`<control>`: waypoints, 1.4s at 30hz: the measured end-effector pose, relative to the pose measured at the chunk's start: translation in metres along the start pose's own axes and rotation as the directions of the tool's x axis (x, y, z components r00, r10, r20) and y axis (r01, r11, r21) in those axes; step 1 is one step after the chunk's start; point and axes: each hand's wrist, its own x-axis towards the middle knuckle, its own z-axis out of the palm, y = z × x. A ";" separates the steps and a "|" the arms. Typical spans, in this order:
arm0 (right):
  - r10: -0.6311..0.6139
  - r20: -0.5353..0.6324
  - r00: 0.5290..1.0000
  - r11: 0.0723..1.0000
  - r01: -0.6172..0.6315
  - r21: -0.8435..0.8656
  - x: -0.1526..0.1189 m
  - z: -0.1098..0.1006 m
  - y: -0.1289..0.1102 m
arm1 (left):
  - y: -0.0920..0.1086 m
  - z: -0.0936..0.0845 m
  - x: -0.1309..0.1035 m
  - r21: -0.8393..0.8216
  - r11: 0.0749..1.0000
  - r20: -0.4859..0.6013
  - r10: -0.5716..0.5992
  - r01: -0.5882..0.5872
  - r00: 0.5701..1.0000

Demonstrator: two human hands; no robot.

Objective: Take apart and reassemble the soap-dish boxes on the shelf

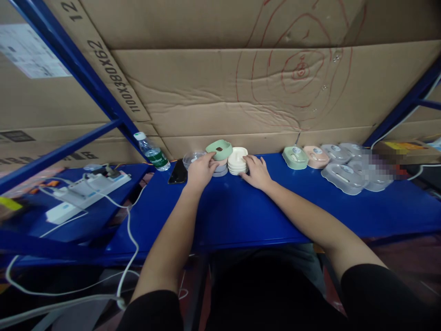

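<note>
My left hand [200,173] is at the left side of a stack, its fingers closed on the edge of the green bowl [223,151] on top. Below the green one are a pinkish piece and greyish-purple ones [220,171], partly hidden by my fingers. Right beside it stands a stack of cream-coloured bowls [237,162]. My right hand [257,172] rests against the right side of the cream stack, fingers apart and thumb low near its base. A clear plastic container [193,157] is partly hidden behind my left hand.
A black phone [178,172] and a water bottle [152,152] are on the left of the blue table [241,216]. To the right sit a green box [295,157], a pink box [316,156] and several clear-lidded grey ones [344,176]. A power strip [87,195] with cables lies far left.
</note>
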 end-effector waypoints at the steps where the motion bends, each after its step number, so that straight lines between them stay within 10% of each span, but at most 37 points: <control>1: 0.000 0.006 1.000 1.000 0.000 0.000 0.000 -0.001 0.000 | 0.000 -0.001 0.000 0.006 1.000 0.002 0.023 -0.023 1.000; 11: 0.009 0.018 1.000 1.000 -0.009 -0.019 0.000 -0.001 -0.001 | -0.012 -0.010 0.003 -0.030 0.990 -0.005 0.140 -0.140 0.990; 42: 0.008 0.027 1.000 1.000 -0.008 -0.022 0.001 -0.002 -0.001 | -0.006 0.014 0.000 0.042 0.994 -0.042 -0.102 0.104 0.994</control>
